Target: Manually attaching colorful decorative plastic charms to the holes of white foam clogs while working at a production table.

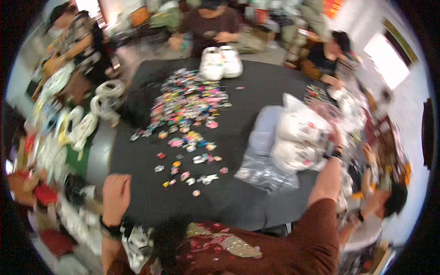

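Observation:
Near the table's left front corner is my left hand (117,192), back upward, with its fingers curled in and nothing seen in them. My right arm stretches over the right side of the table. My right hand (338,137) is at the far end of a pair of white clogs (300,128) with small red marks, which look wrapped in clear plastic; its fingers are blurred and partly hidden. Under and beside the clogs lies a clear plastic bag (270,172). Small colourful shoe charms (190,101) form a heap at the middle left, with several loose ones (208,178) closer to me.
Another pair of white clogs (221,63) stands at the table's far edge, before a seated person. More people sit at the left and right. Bagged white shoes (75,128) crowd the left side. A smaller charm pile (315,93) lies at the far right of the black table (183,206).

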`<state>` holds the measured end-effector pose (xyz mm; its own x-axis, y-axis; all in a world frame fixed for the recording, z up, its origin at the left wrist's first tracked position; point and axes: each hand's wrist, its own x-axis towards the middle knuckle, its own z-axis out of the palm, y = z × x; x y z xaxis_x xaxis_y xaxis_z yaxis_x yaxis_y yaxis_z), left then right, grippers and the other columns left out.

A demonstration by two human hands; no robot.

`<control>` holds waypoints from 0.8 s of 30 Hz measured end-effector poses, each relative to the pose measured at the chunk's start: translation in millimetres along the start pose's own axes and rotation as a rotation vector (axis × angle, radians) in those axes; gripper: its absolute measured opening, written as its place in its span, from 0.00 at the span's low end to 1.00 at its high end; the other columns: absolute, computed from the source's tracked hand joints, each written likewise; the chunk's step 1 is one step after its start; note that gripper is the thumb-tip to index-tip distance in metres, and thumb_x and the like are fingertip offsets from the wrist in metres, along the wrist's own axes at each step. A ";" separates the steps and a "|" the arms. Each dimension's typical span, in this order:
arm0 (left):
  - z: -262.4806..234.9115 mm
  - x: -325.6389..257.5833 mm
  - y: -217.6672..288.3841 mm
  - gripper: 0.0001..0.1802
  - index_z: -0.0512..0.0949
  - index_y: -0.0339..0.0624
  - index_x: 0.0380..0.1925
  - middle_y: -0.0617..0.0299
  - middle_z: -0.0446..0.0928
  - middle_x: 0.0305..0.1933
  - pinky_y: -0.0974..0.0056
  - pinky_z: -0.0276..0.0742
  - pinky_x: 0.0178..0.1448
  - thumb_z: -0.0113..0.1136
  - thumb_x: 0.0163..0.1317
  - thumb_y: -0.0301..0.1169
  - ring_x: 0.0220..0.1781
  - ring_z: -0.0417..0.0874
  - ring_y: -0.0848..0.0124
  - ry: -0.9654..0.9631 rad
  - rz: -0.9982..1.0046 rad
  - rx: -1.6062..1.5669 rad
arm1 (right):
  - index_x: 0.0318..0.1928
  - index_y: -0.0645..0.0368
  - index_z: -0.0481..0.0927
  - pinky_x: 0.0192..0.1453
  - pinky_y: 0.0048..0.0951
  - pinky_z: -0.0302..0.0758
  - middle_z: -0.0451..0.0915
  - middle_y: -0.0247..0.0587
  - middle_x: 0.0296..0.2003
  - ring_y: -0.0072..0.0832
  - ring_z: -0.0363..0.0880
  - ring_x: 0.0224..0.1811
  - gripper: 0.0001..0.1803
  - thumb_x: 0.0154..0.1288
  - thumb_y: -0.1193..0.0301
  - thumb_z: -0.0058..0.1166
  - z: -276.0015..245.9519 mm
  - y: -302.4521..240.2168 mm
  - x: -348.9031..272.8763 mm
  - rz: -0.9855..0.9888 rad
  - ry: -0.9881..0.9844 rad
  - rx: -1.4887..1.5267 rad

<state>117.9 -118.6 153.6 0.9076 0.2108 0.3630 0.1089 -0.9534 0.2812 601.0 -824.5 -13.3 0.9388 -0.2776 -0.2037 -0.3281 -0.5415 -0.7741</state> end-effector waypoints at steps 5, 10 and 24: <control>18.4 -5.4 -19.0 0.04 0.79 0.39 0.32 0.54 0.80 0.32 0.57 0.74 0.44 0.60 0.55 0.25 0.37 0.80 0.56 0.071 -0.028 -0.119 | 0.40 0.57 0.77 0.49 0.33 0.72 0.77 0.47 0.46 0.37 0.76 0.48 0.16 0.60 0.59 0.52 194.2 -134.2 -54.7 -0.248 -0.292 -0.133; 34.8 -65.7 -49.5 0.04 0.77 0.41 0.32 0.54 0.78 0.30 0.54 0.74 0.42 0.58 0.57 0.28 0.36 0.80 0.54 -0.048 -0.174 -0.137 | 0.42 0.58 0.76 0.51 0.36 0.70 0.76 0.48 0.47 0.39 0.74 0.49 0.16 0.60 0.60 0.52 302.0 -186.2 -116.9 -0.491 -0.409 -0.211; 61.4 -174.8 -129.5 0.05 0.76 0.40 0.29 0.51 0.78 0.28 0.51 0.73 0.39 0.54 0.57 0.29 0.35 0.79 0.51 -0.062 -0.434 -0.232 | 0.49 0.59 0.72 0.58 0.43 0.64 0.73 0.49 0.51 0.44 0.70 0.54 0.19 0.60 0.63 0.54 203.7 -113.2 -179.0 -0.843 0.016 -0.366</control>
<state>-30.0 -45.2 -0.8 0.8217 0.5579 0.1167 0.3957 -0.7057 0.5877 491.4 -551.8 -11.3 0.8818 0.3132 0.3525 0.4488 -0.7867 -0.4238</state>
